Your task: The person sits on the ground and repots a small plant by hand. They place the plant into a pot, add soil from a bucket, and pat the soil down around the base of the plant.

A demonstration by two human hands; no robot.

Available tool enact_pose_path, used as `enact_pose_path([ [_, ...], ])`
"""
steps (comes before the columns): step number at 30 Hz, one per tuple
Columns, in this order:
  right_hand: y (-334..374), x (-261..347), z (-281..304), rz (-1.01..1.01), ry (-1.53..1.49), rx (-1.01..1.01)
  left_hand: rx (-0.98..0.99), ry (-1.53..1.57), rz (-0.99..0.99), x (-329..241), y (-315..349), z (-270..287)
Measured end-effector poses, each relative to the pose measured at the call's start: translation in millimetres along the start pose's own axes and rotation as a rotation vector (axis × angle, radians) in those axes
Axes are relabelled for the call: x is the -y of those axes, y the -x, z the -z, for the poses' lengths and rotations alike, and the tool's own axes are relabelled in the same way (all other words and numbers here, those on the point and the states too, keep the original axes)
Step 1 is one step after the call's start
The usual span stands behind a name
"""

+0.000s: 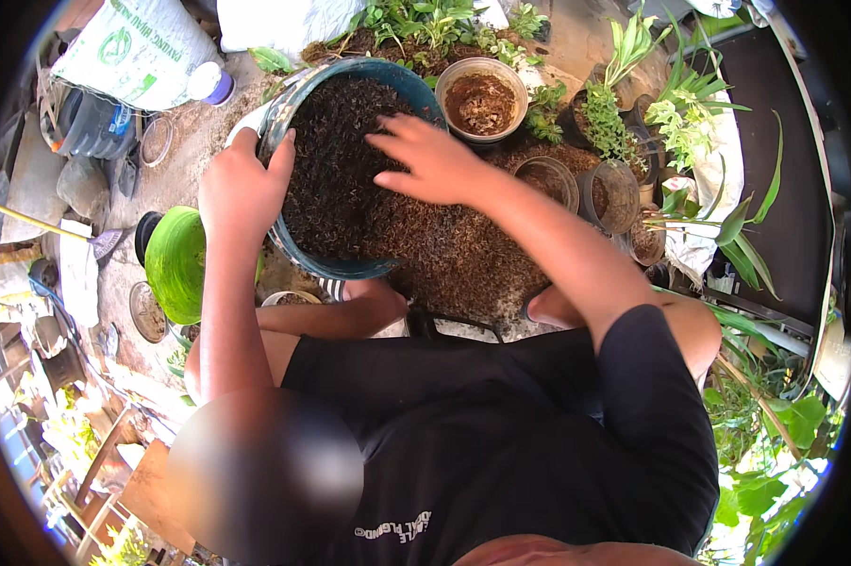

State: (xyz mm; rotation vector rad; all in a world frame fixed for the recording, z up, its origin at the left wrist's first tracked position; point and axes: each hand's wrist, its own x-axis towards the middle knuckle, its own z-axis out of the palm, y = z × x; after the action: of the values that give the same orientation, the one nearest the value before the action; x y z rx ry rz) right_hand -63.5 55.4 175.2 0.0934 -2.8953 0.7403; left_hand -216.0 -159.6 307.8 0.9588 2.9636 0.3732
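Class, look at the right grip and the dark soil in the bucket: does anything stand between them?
Nothing visible does. The right grip is spread over the dark soil; the left grip is at the left rim of the blue-green bucket, out of the way.

Daylight brightens a dusty floor (177, 186), with a dark panel (775, 160) at right and greenery (792, 424) below.
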Motion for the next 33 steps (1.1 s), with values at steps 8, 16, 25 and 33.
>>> enact_pose_path([
  [8, 56, 53, -59, 0.066, -0.004, 0.058, -0.002, 0.008, 0.017, 9, 9, 4],
  [16, 96, 3, 15, 0.18, -0.001, 0.422, 0.082, 0.023, -0.026, -2, 13, 4],
  [25, 10, 77, -64, 0.379, -0.037, 0.143, 0.006, 0.026, 0.007, 5, 7, 6],
  [33, 58, 42, -26, 0.357, -0.014, 0.241, 0.017, 0.074, 0.076, 26, 14, 9],
])
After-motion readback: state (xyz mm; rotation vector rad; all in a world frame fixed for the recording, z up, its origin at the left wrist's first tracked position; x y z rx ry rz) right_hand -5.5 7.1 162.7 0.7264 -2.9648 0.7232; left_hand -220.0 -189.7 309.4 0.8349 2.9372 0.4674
